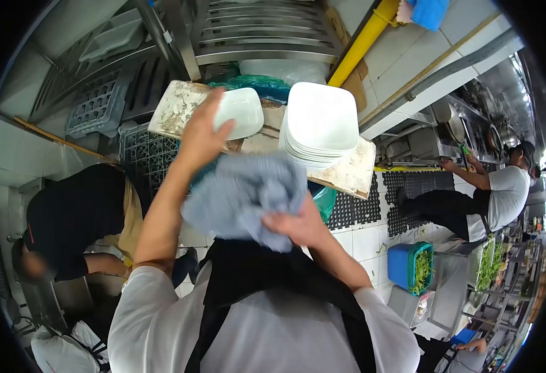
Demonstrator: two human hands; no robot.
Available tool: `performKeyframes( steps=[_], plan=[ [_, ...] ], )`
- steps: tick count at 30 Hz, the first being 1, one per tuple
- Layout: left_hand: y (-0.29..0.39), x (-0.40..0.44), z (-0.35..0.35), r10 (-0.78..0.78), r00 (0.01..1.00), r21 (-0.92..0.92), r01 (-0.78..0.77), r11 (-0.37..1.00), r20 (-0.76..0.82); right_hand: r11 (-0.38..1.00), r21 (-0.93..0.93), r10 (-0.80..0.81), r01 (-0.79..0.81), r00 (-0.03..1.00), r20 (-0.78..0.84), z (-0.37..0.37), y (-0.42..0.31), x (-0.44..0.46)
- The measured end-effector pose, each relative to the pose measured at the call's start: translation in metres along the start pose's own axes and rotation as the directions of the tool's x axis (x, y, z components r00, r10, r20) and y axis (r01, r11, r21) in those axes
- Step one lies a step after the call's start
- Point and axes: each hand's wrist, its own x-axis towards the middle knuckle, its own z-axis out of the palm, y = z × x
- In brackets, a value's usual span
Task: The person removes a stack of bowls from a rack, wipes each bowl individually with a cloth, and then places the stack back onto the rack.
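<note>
My left hand (203, 133) is at the left edge of a white square dish (242, 113), with thumb and fingers apart and overlapping its rim. Whether the fingers press on the dish is hard to make out. In my right hand (299, 225) is a bunched grey-blue cloth (242, 193), blurred by motion and hanging in front of my chest. To the right of the single dish stands a tall stack of white square dishes (322, 118). Both rest on a worn, whitish board (176, 109).
Dish racks (102, 102) stand at the left, near a bent-over person in black (80, 208). A yellow pole (363, 43) leans behind the stack. At the right, another person (503, 193) works by a stove. A blue bin (403, 264) of greens stands on the floor.
</note>
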Motion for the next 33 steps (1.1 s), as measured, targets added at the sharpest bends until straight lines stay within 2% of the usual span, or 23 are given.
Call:
performKeyframes(
  steps=[1,3,5,6,7,8,9,10,12,13,14,16,17,18,20,21,22,24,26,28,29,32,33],
  plan=[
    [-0.022,-0.009,0.009,-0.008,1.0,-0.003,0.008,1.0,-0.003,0.996,-0.047,-0.082,0.079,0.995,-0.055,0.012,-0.002,0.023],
    [-0.068,-0.018,0.033,-0.184,0.982,-0.452,0.181,0.874,0.038,0.912,-0.339,-0.286,0.231,0.95,-0.123,0.024,0.004,0.083],
    [-0.102,-0.027,0.054,-0.306,0.939,-0.796,0.303,0.524,0.156,0.564,-0.788,-0.475,0.245,0.877,-0.067,0.018,0.017,0.143],
    [-0.111,-0.032,0.059,-0.34,0.911,-0.896,0.336,0.289,0.232,0.475,-0.878,-0.386,0.066,0.912,-0.14,0.011,0.031,0.173],
    [-0.111,-0.036,0.062,-0.347,0.913,-0.903,0.322,0.285,0.216,0.354,-0.93,-0.311,-0.105,0.924,-0.222,0.006,0.044,0.198],
    [-0.106,-0.037,0.066,-0.311,0.947,-0.551,0.303,0.777,0.083,0.343,-0.935,-0.314,-0.087,0.928,-0.201,0.0,0.055,0.217],
    [-0.101,-0.04,0.07,-0.222,0.975,0.013,0.222,0.975,0.002,0.198,-0.958,-0.182,-0.209,0.952,-0.245,-0.004,0.069,0.23],
    [-0.094,-0.042,0.069,-0.24,0.971,0.007,0.24,0.971,-0.004,0.031,-0.95,-0.048,-0.31,0.949,-0.311,-0.008,0.088,0.233],
    [-0.084,-0.036,0.06,-0.322,0.944,-0.122,0.329,0.936,0.073,-0.037,-0.969,-0.078,-0.244,0.968,-0.24,-0.02,0.144,0.224],
    [-0.089,-0.04,0.068,-0.278,0.961,0.033,0.278,0.96,-0.001,-0.095,-0.977,-0.116,-0.19,0.977,-0.178,-0.017,0.15,0.222],
    [-0.097,-0.044,0.074,-0.288,0.958,0.027,0.288,0.957,0.005,-0.098,-0.977,-0.103,-0.191,0.978,-0.181,-0.022,0.153,0.225],
    [-0.096,-0.042,0.07,-0.313,0.948,-0.087,0.317,0.944,0.058,0.182,-0.953,0.334,-0.241,0.927,-0.17,-0.024,0.13,0.229],
    [-0.098,-0.04,0.073,-0.297,0.953,-0.089,0.302,0.949,0.06,0.255,-0.961,0.216,-0.11,0.975,-0.054,-0.032,0.14,0.23],
    [-0.102,-0.043,0.081,-0.278,0.96,-0.037,0.277,0.96,-0.023,0.252,-0.961,0.203,-0.115,0.977,-0.064,-0.031,0.129,0.23],
    [-0.106,-0.049,0.084,-0.247,0.964,0.013,0.25,0.968,-0.1,0.444,-0.867,0.338,-0.228,0.938,-0.074,-0.023,0.106,0.221],
    [-0.109,-0.05,0.081,-0.191,0.98,-0.012,0.191,0.982,-0.06,0.737,-0.648,0.188,-0.191,0.979,-0.075,-0.033,0.131,0.22],
    [-0.106,-0.049,0.078,-0.132,0.991,-0.038,0.131,0.991,-0.019,0.742,-0.643,0.178,-0.192,0.98,-0.088,-0.027,0.129,0.216],
    [-0.092,-0.039,0.064,-0.154,0.988,-0.128,0.151,0.98,-0.014,0.989,-0.112,0.075,-0.094,0.985,-0.158,-0.016,0.12,0.204],
    [-0.089,-0.031,0.06,-0.187,0.982,-0.219,0.182,0.959,-0.001,0.997,-0.051,0.044,-0.053,0.986,-0.161,-0.008,0.101,0.186],
    [-0.115,-0.024,0.059,-0.006,0.994,0.149,-0.01,0.989,0.106,1.0,0.017,0.018,-0.015,0.986,-0.164,0.003,0.088,0.16],
    [-0.126,-0.024,0.061,0.0,0.993,0.15,-0.018,0.989,0.116,0.997,0.061,0.047,-0.04,0.992,-0.12,0.009,0.084,0.143],
    [-0.152,-0.016,0.068,0.447,0.842,0.39,-0.537,0.748,0.302,0.996,0.039,0.083,-0.086,0.994,0.068,0.014,0.076,0.092],
    [-0.114,-0.003,0.047,0.323,0.821,0.364,-0.514,0.777,0.471,0.989,0.101,0.101,-0.112,0.989,0.107,0.017,0.073,0.075]
  ],
)
